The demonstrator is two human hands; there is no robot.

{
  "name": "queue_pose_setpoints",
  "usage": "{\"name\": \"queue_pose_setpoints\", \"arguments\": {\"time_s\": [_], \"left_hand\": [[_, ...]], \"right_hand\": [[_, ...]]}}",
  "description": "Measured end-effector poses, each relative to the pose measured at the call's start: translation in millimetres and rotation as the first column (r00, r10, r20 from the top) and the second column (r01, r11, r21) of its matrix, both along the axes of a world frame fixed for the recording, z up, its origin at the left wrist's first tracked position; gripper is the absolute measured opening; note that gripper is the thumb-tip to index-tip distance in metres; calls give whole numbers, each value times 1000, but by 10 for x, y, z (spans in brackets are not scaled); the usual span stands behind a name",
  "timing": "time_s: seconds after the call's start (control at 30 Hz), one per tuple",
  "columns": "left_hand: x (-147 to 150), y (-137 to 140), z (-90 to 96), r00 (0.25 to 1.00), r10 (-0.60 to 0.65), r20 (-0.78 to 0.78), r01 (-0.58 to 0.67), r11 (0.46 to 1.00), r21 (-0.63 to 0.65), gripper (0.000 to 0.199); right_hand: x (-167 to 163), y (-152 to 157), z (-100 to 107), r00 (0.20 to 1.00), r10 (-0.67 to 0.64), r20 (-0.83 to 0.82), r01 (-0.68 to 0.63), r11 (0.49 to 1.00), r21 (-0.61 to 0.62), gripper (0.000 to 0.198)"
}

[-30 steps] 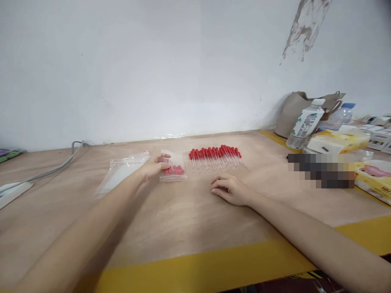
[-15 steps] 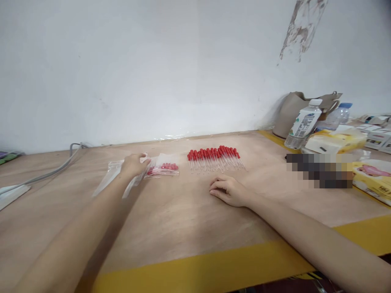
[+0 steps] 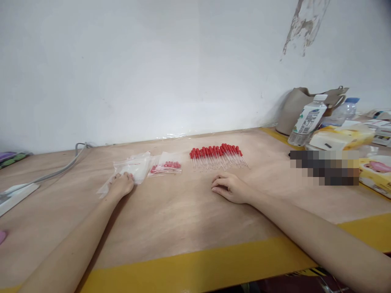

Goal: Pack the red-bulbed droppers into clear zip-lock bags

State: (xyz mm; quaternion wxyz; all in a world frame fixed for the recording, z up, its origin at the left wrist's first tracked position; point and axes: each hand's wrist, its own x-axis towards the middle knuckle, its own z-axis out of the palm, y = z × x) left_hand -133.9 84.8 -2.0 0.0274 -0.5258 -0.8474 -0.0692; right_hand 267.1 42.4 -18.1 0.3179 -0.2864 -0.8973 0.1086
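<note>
Tabletop: a smooth brown tabletop (image 3: 171,221), edged with a flat yellow strip (image 3: 159,268), is taken as the clock, with twelve at the white wall (image 3: 137,73).
Left hand (image 3: 122,185): laid towards ten o'clock on thin, flat, clear plastic bags (image 3: 140,164); the fingers are bent over the film, but whether any of it is pinched cannot be told.
Right hand (image 3: 229,188): rested on the tabletop towards three o'clock, below the row; the fingers are loosely curled and nothing is seen to be held.
Step in hand: the handling of a flat bag seems to be at its start, with the film merely touched.
Next move: if one bag is to be lifted, a light pinch at its edge is called for, since slick film may cling to its neighbours.
Filled bags: clear, glossy, creased plastic bags with short red bulbs inside (image 3: 172,165) are set towards eleven, just beside the flat ones.
Dropper row: slim, clear-stemmed droppers with rounded red heads (image 3: 215,156) are lined up towards half past twelve, heads to the wall.
</note>
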Motion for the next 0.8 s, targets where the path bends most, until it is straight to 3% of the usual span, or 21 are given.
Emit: {"name": "queue_pose_setpoints", "arguments": {"time_s": [0.23, 0.33, 0.43, 0.47, 0.57, 0.67, 0.73, 0.8], "left_hand": [[29, -153, 143, 985, -161, -59, 167, 978, 124, 35], [194, -245, 251, 961, -252, -116, 273, 933, 234, 44], [513, -409, 312, 899, -405, -168, 437, 855, 279, 46], [648, -484, 311, 855, -487, -177, 518, 811, 271, 47], [1055, -726, 242, 564, -822, -80, 822, 549, 154, 46], [1329, -891, 119, 343, -936, 72, 939, 343, -12, 49], [1404, -925, 50, 289, -952, 103, 957, 286, -48, 57], [1420, -917, 11, 276, -956, 104, 961, 273, -45, 59]], "right_hand": [[7, -7, 1, 1000, -2, 2, 2, 1000, -7, 16], [-1, 0, -5, 999, -30, 12, 30, 999, 13, 16], [-11, 21, -12, 988, -152, 19, 150, 986, 68, 16], [-10, 31, -14, 978, -210, 14, 208, 975, 81, 15], [8, 66, -23, 931, -365, -29, 366, 929, 57, 13], [46, 117, -39, 867, -492, -77, 494, 870, -3, 12], [71, 168, -40, 824, -561, -82, 562, 827, -17, 12], [82, 240, -20, 783, -618, -69, 618, 786, -26, 12]]}}
